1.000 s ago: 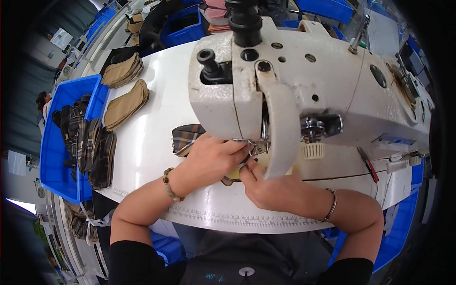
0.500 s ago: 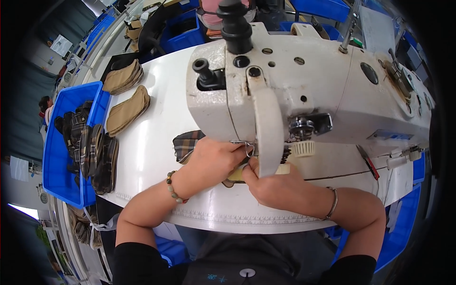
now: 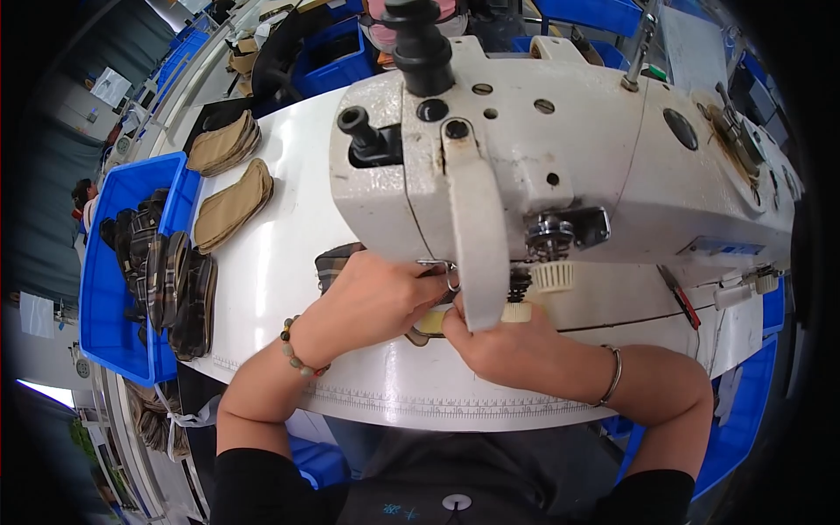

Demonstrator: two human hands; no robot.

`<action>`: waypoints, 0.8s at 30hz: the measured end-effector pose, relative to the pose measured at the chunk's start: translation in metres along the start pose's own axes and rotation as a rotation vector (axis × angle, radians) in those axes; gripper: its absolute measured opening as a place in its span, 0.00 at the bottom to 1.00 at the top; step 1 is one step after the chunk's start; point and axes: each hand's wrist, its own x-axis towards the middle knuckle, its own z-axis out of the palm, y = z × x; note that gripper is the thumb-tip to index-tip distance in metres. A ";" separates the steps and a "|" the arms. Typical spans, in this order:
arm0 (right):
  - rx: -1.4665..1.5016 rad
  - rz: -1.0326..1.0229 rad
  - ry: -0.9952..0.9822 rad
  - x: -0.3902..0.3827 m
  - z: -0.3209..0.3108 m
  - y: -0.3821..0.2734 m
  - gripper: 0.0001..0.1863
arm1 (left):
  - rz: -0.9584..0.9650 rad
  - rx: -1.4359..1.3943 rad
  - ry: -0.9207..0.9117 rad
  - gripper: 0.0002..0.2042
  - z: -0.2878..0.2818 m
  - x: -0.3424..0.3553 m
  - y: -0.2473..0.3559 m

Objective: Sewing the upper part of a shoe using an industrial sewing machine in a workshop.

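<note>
A white sewing machine (image 3: 577, 166) stands on the white table. My left hand (image 3: 367, 297), with a bead bracelet, lies over a dark plaid fabric piece (image 3: 337, 258) at the needle area, fingers bent closed by the metal presser parts (image 3: 451, 276); what its fingertips grip is hidden. My right hand (image 3: 507, 346), with a metal bangle, is closed just right of it, thumb and fingers at the piece's edge beside a yellow patch (image 3: 433, 322), partly hidden behind the white lever (image 3: 477, 236).
Two tan fabric stacks (image 3: 229, 203) lie at left beside a blue bin (image 3: 94, 315) of plaid pieces. Red-handled snips (image 3: 682, 302) lie right. A printed ruler (image 3: 437, 402) runs along the front edge. More blue bins (image 3: 744, 420) are around. People (image 3: 398, 31) sit beyond.
My left hand has shifted slightly left and covers more of the plaid piece. The machine sits a little lower and further left in the picture. My right hand stays by the needle area.
</note>
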 end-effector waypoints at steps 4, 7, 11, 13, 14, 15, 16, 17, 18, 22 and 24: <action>-0.069 0.002 -0.005 0.001 -0.003 0.000 0.11 | 0.010 -0.003 0.049 0.08 0.007 -0.002 -0.005; -0.069 0.020 -0.034 0.001 -0.002 0.002 0.10 | -0.057 -0.021 -0.037 0.09 0.000 0.001 -0.001; 0.025 -0.023 0.166 -0.002 0.018 0.011 0.16 | 0.033 -0.068 0.076 0.11 0.003 0.007 -0.002; 0.055 -0.015 0.115 -0.001 0.018 0.011 0.17 | 0.002 -0.045 0.062 0.12 0.004 0.004 -0.003; 0.055 -0.013 0.115 -0.001 0.018 0.011 0.17 | 0.004 -0.045 0.061 0.12 0.005 0.003 -0.005; 0.059 0.001 0.121 0.000 0.017 0.011 0.18 | 0.008 -0.067 0.060 0.07 0.005 0.002 -0.007; 0.064 0.014 0.127 0.000 0.017 0.010 0.18 | 0.012 -0.089 0.059 0.06 0.006 0.002 -0.008; 0.063 0.014 0.127 0.000 0.017 0.010 0.18 | 0.013 -0.090 0.059 0.06 0.005 0.000 -0.009; 0.006 -0.001 0.108 -0.001 0.016 0.010 0.18 | -0.003 -0.109 0.046 0.06 0.003 0.000 -0.010; -0.069 -0.020 0.178 0.001 0.010 0.006 0.19 | -0.048 -0.091 -0.013 0.10 0.004 -0.003 -0.012; -0.031 -0.017 0.170 -0.001 0.013 0.007 0.20 | -0.056 -0.090 0.006 0.10 0.003 -0.001 -0.010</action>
